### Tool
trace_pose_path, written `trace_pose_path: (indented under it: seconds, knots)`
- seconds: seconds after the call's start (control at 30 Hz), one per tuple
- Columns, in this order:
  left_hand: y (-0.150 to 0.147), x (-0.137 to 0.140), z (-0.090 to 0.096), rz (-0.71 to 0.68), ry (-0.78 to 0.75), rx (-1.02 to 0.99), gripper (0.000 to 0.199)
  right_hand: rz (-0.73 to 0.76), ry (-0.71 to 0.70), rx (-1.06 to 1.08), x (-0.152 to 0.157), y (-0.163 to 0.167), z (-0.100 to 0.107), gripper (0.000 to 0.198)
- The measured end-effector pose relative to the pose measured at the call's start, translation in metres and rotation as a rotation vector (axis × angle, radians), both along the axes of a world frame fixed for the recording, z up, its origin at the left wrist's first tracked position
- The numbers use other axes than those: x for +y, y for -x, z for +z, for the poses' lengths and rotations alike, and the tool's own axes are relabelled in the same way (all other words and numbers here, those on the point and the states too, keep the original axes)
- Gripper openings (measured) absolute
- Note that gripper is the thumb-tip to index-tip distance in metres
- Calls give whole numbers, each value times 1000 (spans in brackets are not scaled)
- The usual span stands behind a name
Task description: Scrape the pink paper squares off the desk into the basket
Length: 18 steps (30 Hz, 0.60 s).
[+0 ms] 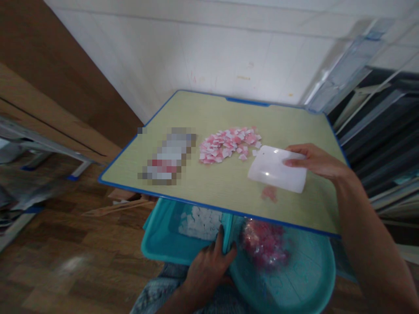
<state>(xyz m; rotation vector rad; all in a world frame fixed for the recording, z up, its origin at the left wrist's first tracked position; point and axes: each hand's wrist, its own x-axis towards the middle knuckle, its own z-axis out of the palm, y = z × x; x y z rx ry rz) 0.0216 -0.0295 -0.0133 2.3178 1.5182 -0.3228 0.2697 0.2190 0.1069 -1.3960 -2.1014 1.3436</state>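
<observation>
My right hand (314, 159) is closed on the edge of a white, slightly bent plastic sheet (278, 169), thumb on top, and holds it over the right part of the table (157, 109). Just left of the sheet lies a loose heap of small pink and white square pieces (229, 143). Below the sheet's near edge is a small pink patch (269, 193). Under the table's near edge, my left hand (211, 261) grips the rim of a teal rectangular bin (153, 244), where it meets a round teal basin (314, 279). White pieces (199, 222) lie in the bin.
A clear bag of pink pieces (265, 242) sits in the round basin. A blurred-out flat object (170, 155) lies on the table's left. Behind stands a white wall (196, 48); a brown wooden panel (65, 83) is at left, dark racked panels (386, 113) at right.
</observation>
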Motion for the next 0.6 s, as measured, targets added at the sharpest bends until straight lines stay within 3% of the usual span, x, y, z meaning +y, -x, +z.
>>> trace_pose_path:
  seconds: [0.6]
  knots:
    - [1, 2, 1, 8, 59, -5, 77, 199, 4, -169, -23, -6, 0, 31]
